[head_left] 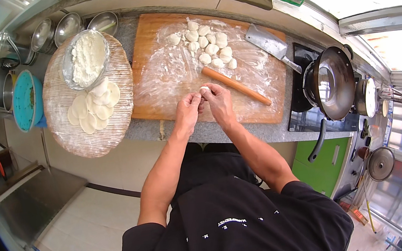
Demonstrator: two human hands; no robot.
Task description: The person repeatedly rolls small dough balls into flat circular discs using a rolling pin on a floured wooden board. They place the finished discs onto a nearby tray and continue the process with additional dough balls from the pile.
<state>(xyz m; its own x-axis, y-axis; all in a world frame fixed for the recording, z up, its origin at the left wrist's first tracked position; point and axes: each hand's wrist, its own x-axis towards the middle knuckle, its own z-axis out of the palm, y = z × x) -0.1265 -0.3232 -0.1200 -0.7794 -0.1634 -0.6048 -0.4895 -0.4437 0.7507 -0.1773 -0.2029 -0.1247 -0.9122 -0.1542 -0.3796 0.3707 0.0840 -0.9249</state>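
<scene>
Just above the near edge of the floury wooden board, my two hands meet at a small white piece of dough. My right hand pinches it between thumb and fingers. Against its other side my left hand is closed, fingertips on the dough. A wooden rolling pin lies slantwise right of my hands. Farther back sits a cluster of floured dough pieces. On a round ridged board at the left, flat dough wrappers overlap beside a bowl of flour.
A cleaver lies at the board's far right corner. Beyond it a black wok stands on the cooktop, its handle jutting over the counter edge. A blue basin and metal bowls stand at the left.
</scene>
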